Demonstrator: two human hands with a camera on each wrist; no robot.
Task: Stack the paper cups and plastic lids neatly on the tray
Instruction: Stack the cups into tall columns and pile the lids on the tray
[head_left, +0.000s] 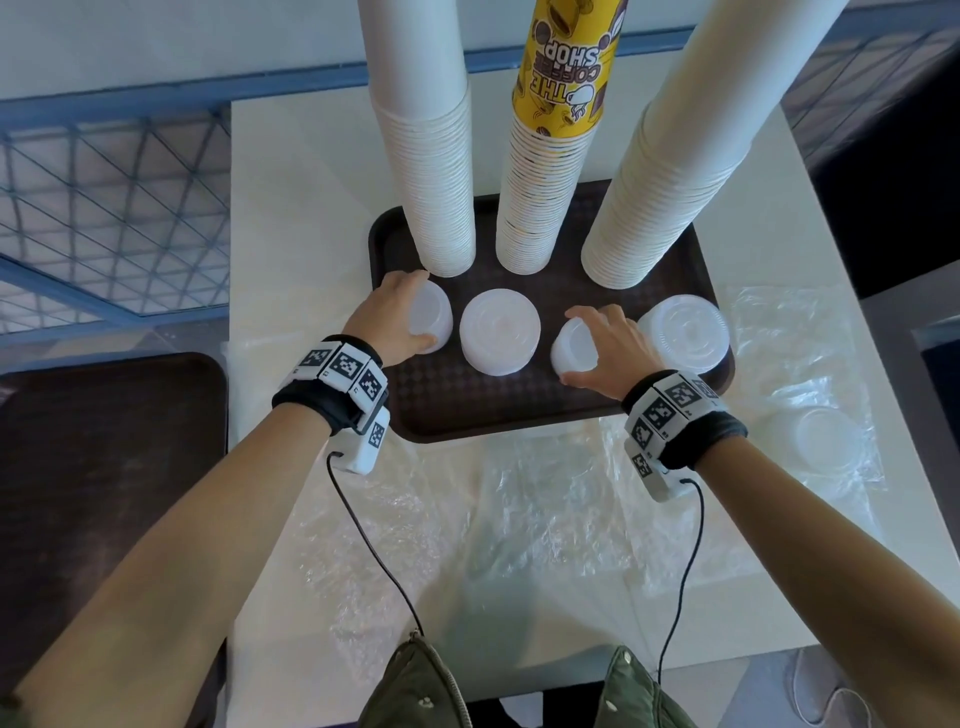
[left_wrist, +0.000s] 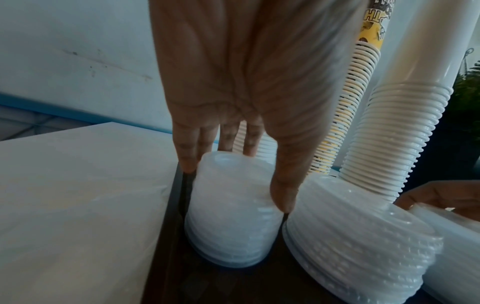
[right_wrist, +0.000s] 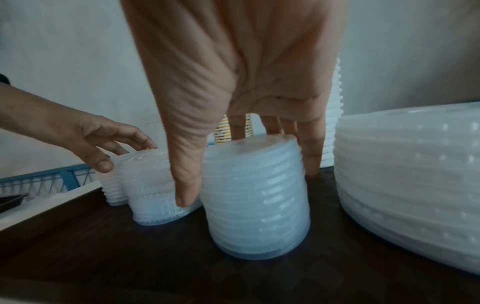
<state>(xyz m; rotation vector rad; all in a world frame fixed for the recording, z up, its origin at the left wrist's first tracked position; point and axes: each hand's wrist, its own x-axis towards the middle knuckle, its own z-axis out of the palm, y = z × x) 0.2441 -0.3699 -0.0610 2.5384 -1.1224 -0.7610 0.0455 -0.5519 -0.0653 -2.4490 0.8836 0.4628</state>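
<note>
A brown tray (head_left: 467, 410) carries three tall cup stacks at its back: a white one (head_left: 436, 197), a yellow-topped one (head_left: 545, 182) and a wider white one (head_left: 660, 197). Four stacks of clear lids stand in a row in front. My left hand (head_left: 410, 312) grips the leftmost lid stack (left_wrist: 231, 226) from above, thumb (left_wrist: 283, 195) on its near side and fingers behind it. My right hand (head_left: 587, 345) grips the third, narrow lid stack (right_wrist: 257, 205) the same way. The second lid stack (head_left: 500, 332) and the wide fourth lid stack (head_left: 685, 327) stand untouched.
Crumpled clear plastic wrap (head_left: 545, 509) covers the white table in front of the tray. More lids in a plastic bag (head_left: 826, 441) lie at the right. A second brown tray (head_left: 104, 467) sits to the left, beyond the table edge.
</note>
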